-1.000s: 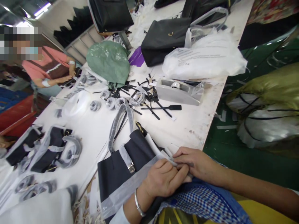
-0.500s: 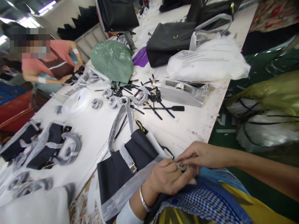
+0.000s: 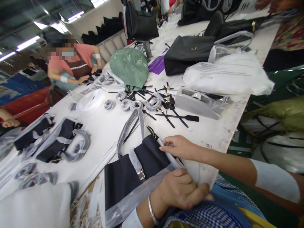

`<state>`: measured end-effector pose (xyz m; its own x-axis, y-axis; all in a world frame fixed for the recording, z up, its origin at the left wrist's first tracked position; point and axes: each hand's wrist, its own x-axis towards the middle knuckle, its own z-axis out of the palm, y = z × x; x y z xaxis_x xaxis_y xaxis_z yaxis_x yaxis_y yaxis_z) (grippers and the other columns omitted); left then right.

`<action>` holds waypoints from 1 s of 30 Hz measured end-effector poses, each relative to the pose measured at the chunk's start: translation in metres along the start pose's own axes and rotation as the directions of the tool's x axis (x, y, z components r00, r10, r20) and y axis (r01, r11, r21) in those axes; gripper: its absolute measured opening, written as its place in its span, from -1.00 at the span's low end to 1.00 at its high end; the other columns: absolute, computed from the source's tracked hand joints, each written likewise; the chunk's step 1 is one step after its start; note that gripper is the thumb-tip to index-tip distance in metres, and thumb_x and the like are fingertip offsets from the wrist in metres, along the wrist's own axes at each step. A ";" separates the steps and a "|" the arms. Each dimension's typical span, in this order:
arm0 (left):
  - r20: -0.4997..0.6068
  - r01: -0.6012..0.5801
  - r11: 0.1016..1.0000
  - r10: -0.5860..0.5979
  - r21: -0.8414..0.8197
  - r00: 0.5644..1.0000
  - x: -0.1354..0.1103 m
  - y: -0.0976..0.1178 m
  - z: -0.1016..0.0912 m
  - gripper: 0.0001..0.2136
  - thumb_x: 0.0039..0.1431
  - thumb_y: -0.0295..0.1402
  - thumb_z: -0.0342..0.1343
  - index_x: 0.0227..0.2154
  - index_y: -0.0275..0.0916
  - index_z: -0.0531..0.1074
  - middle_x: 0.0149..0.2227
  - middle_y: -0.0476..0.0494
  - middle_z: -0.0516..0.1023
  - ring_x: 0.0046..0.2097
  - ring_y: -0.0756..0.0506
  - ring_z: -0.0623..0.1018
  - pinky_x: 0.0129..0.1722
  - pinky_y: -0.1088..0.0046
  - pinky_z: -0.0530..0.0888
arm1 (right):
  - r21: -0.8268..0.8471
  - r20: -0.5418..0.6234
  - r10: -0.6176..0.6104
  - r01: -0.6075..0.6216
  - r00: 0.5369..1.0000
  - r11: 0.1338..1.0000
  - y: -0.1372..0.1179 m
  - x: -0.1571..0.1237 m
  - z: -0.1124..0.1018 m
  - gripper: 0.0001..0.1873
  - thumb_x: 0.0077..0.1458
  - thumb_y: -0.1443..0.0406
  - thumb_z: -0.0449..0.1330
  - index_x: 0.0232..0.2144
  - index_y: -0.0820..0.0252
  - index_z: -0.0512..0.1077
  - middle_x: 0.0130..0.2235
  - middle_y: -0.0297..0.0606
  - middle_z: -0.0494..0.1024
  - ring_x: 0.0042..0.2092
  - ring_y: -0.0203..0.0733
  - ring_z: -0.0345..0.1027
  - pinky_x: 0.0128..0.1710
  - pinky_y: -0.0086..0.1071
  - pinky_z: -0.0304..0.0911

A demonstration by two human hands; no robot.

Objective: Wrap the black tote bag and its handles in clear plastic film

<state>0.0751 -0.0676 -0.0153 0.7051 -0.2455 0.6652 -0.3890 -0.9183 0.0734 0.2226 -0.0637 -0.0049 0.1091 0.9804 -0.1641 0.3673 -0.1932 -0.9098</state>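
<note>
In the head view, the right grip (image 3: pixel 175 147) has its thumb and fingertips pinched on a pale strip (image 3: pixel 174 161) along the bag's edge. The bag (image 3: pixel 120 175) lies just left of both grips, at the near edge of the worktop (image 3: pixel 101 139). The left grip (image 3: pixel 184 190) is curled against the clear film (image 3: pixel 137 202) on the bag – whether it clasps the film, I cannot tell. Beyond the right grip sit a tape dispenser (image 3: pixel 199 106) and black straps (image 3: pixel 192 118); well left – 2 black pieces (image 3: pixel 65 129) with wrapped handles (image 3: pixel 79 148).
</note>
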 end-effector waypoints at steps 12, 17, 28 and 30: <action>0.026 0.017 0.998 -0.016 -0.055 1.000 0.001 -0.004 0.003 -0.78 0.24 -0.27 0.18 -0.24 -0.37 0.49 -0.67 0.14 0.24 -0.57 0.05 0.27 -0.56 0.45 0.21 | 0.265 -0.251 0.010 0.058 0.968 0.963 0.018 0.024 0.032 -0.67 0.17 0.07 0.17 -0.33 0.23 0.51 -0.39 -0.29 0.57 -0.36 -0.22 0.42 -0.36 -0.41 0.27; 0.043 0.100 0.991 -0.096 -0.090 0.994 -0.002 -0.003 0.000 -0.79 0.24 -0.34 0.18 -0.15 -0.38 0.43 -0.63 0.14 0.34 -0.54 0.05 0.32 -0.50 0.43 0.27 | 0.216 -0.094 0.060 -0.039 0.994 0.976 0.018 -0.006 -0.012 -0.68 0.19 0.11 0.15 -0.13 0.17 0.48 -0.43 -0.35 0.55 -0.42 -0.25 0.41 -0.39 -0.43 0.27; 0.061 0.205 0.978 -0.202 -0.035 0.977 -0.005 0.000 -0.001 -0.76 0.25 -0.41 0.14 -0.04 -0.33 0.40 -0.50 0.02 0.52 -0.46 0.01 0.41 -0.41 0.41 0.31 | -0.041 0.008 0.001 0.000 1.000 0.999 0.039 -0.138 -0.004 -0.78 0.16 0.25 0.20 -0.16 0.20 0.51 -0.26 -0.23 0.56 -0.29 -0.17 0.42 -0.28 -0.38 0.29; 0.106 0.221 0.975 -0.221 0.009 0.970 -0.002 0.001 -0.006 -0.73 0.23 -0.44 0.15 -0.02 -0.33 0.39 -0.49 0.00 0.53 -0.43 -0.02 0.44 -0.37 0.39 0.34 | -0.187 -0.021 -0.018 0.014 1.000 0.982 0.037 -0.138 0.006 -0.84 0.17 0.34 0.15 -0.22 0.23 0.51 -0.26 -0.19 0.56 -0.24 -0.12 0.44 -0.23 -0.35 0.30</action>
<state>0.0702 -0.0662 -0.0119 0.8323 -0.0682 0.5501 -0.2181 -0.9527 0.2118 0.2155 -0.2060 -0.0179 0.1220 0.9827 -0.1393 0.5351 -0.1834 -0.8246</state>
